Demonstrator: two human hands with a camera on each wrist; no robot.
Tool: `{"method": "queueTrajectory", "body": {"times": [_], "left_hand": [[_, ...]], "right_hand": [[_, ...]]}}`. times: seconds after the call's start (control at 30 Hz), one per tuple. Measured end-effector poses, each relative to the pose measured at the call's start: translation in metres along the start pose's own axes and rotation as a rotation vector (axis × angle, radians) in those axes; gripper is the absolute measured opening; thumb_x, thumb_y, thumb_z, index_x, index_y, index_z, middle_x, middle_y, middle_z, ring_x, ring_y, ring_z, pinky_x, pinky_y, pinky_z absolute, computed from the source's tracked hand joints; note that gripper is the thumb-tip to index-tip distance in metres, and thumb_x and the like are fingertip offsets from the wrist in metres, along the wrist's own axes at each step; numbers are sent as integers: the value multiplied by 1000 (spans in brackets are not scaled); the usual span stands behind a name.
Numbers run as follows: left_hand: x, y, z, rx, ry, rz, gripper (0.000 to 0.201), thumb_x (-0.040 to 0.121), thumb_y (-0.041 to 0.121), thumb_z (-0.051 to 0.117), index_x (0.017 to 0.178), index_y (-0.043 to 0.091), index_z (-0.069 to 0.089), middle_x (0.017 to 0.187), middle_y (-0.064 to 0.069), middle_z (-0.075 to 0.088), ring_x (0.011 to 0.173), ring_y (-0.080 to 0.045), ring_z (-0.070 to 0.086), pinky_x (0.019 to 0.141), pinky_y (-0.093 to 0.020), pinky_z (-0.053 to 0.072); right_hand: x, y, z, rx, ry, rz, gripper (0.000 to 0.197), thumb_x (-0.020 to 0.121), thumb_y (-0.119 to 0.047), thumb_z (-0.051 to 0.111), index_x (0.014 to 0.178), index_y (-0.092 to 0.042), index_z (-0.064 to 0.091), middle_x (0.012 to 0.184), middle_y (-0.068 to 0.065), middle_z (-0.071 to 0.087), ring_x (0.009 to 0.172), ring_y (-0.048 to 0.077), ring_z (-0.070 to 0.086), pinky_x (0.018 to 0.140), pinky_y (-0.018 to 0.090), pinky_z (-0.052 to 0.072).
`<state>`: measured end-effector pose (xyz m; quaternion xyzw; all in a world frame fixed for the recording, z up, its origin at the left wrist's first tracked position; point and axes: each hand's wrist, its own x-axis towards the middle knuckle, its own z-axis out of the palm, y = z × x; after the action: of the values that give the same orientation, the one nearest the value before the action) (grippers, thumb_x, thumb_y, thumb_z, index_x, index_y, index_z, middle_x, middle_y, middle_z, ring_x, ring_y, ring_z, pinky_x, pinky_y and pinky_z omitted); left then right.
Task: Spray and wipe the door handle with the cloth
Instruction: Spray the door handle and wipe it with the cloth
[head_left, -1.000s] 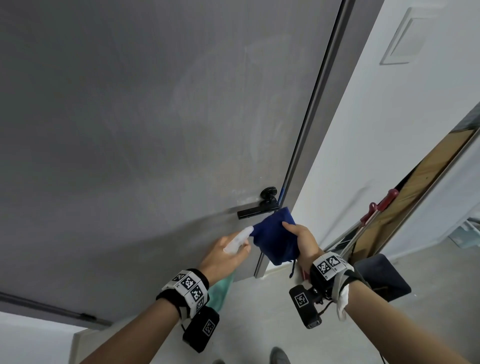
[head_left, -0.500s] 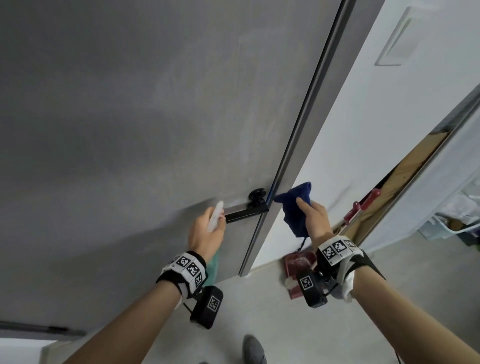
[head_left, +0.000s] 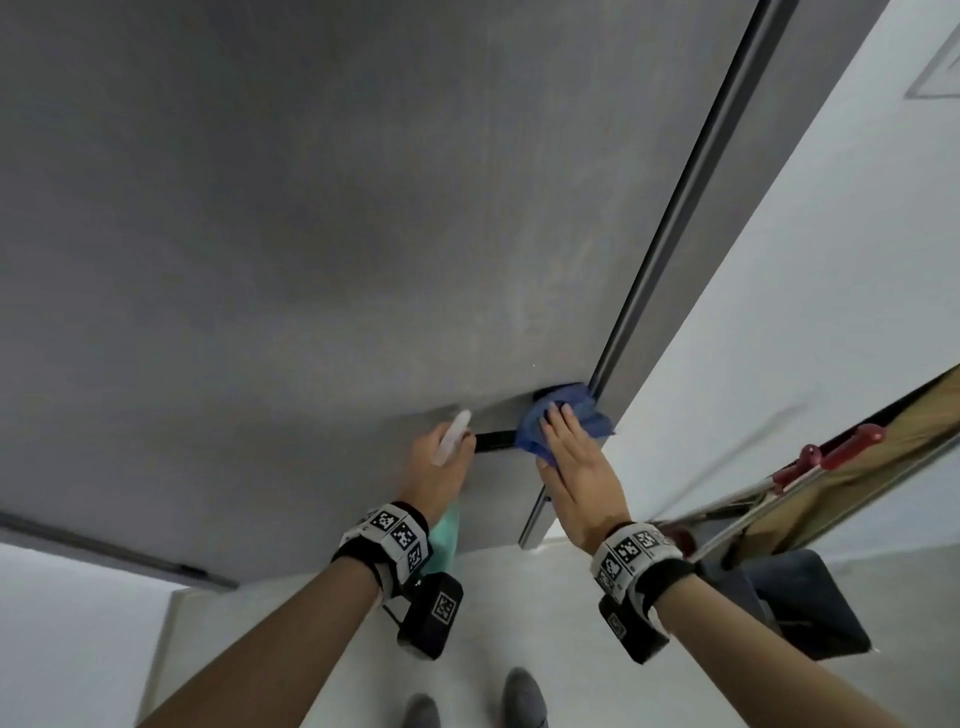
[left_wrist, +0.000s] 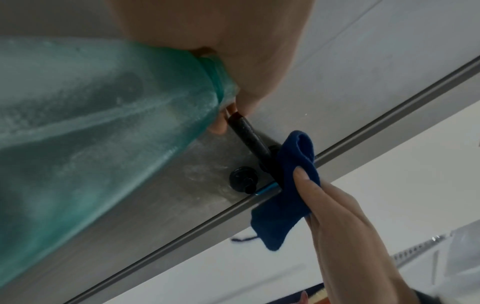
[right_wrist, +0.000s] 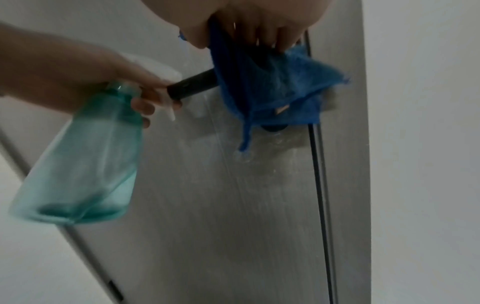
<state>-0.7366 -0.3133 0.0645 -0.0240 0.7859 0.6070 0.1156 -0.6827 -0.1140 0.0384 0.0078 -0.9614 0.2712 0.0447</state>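
Observation:
The black door handle (head_left: 493, 440) sticks out from the grey door (head_left: 311, 234). My right hand (head_left: 569, 457) grips a blue cloth (head_left: 569, 415) and holds it wrapped over the handle's hinge end; the right wrist view shows its fingers curled over the cloth (right_wrist: 272, 88) on the lever (right_wrist: 192, 86). My left hand (head_left: 441, 462) grips a teal spray bottle (head_left: 445, 535) by its neck, with the white nozzle (head_left: 453, 435) beside the lever's free end. In the left wrist view the bottle (left_wrist: 91, 133) fills the left side, and a round black lock knob (left_wrist: 242, 179) sits below the handle (left_wrist: 249, 137).
The door's metal edge (head_left: 675, 234) runs up to the right of the handle, with a white wall (head_left: 779, 286) beyond it. Red-handled tools (head_left: 831, 447) lean at the right over a dark object (head_left: 795, 603) on the floor. My shoes (head_left: 524, 696) show at the bottom.
My right hand has carried the blue cloth left from beside the door edge onto the handle. The left hand with the bottle stays near the lever's end.

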Motion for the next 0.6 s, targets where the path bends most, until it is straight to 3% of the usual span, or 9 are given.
{"method": "queueTrajectory", "body": {"times": [0.07, 0.13, 0.2, 0.23, 0.3, 0.33, 0.4, 0.47, 0.6], "left_hand": [[0, -1, 3, 0, 10, -15, 21, 98, 14, 61, 111, 29, 67, 68, -2, 55, 49, -9, 48, 54, -23, 46], [1, 1, 5, 24, 30, -14, 20, 98, 14, 62, 117, 15, 70, 70, -2, 59, 46, -7, 50, 49, -22, 47], [1, 0, 3, 56, 59, -9, 19, 99, 21, 61, 104, 6, 72, 75, -6, 64, 53, -16, 57, 51, -29, 52], [1, -3, 0, 65, 84, -1, 27, 98, 29, 60, 97, 4, 71, 75, -10, 66, 57, -24, 60, 54, -36, 56], [-1, -10, -12, 91, 141, 22, 37, 92, 44, 57, 92, 9, 70, 76, -13, 69, 66, -37, 64, 61, -50, 59], [-1, -14, -20, 110, 160, 46, 37, 90, 46, 56, 90, 12, 69, 75, -10, 68, 67, -36, 64, 62, -52, 58], [-2, -14, -36, 112, 161, 79, 33, 93, 41, 57, 82, 10, 63, 69, -6, 63, 60, -27, 59, 59, -47, 55], [2, -16, -50, 91, 124, 79, 32, 97, 32, 60, 82, 4, 61, 71, -13, 61, 57, -20, 55, 54, -39, 52], [8, -19, -60, 137, 82, 83, 26, 98, 30, 62, 85, 8, 66, 77, -17, 66, 57, -17, 57, 55, -34, 53]], "right_hand": [[1, 2, 8, -66, -1, -45, 62, 101, -40, 29, 156, -11, 29, 165, 4, 21, 153, 18, 18, 125, 32, 14], [3, -2, 17, -131, -11, -115, 63, 101, -41, 27, 157, -12, 27, 165, 5, 24, 153, 19, 19, 125, 38, 17], [5, -16, 24, -172, -38, -188, 63, 101, -40, 28, 157, -13, 27, 164, 5, 27, 153, 19, 22, 125, 40, 20], [6, -23, 29, -183, -54, -217, 62, 100, -41, 27, 156, -13, 28, 164, 4, 28, 152, 19, 24, 125, 40, 20], [10, -38, 38, -214, -81, -274, 61, 100, -40, 28, 155, -12, 32, 163, 4, 30, 151, 21, 27, 124, 41, 23], [13, -44, 43, -229, -80, -300, 60, 100, -40, 30, 153, -12, 34, 162, 5, 32, 150, 21, 30, 123, 42, 25], [18, -50, 50, -262, -82, -323, 59, 99, -39, 36, 151, -11, 39, 161, 5, 35, 148, 23, 34, 122, 41, 29], [20, -51, 51, -285, -69, -335, 58, 98, -36, 46, 149, -9, 42, 160, 6, 37, 146, 23, 38, 120, 40, 32], [18, -34, 38, -285, 1, -363, 65, 91, -28, 65, 149, -8, 43, 157, 7, 42, 142, 24, 43, 120, 37, 27]]}}
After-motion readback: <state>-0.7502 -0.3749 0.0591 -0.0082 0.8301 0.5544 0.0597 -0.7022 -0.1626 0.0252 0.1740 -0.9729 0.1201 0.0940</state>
